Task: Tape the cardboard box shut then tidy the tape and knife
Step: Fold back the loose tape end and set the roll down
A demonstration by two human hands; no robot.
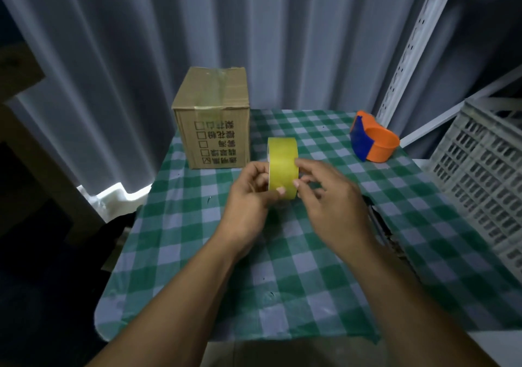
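A yellow tape roll [282, 157] stands on edge above the middle of the table, held up in both hands. My left hand [248, 197] grips its left side and lower rim. My right hand [324, 194] touches the roll's outer face with its fingertips. The cardboard box [211, 118] sits at the table's far left, flaps closed, with a strip of clear tape along its top seam and printed characters on the front. A dark, thin object [378, 220], possibly the knife, lies on the cloth right of my right wrist, partly hidden.
An orange and blue tape dispenser [372, 138] rests at the far right of the green checked tablecloth [282, 282]. A grey slotted crate [485, 174] stands beside the table on the right. Curtains hang behind.
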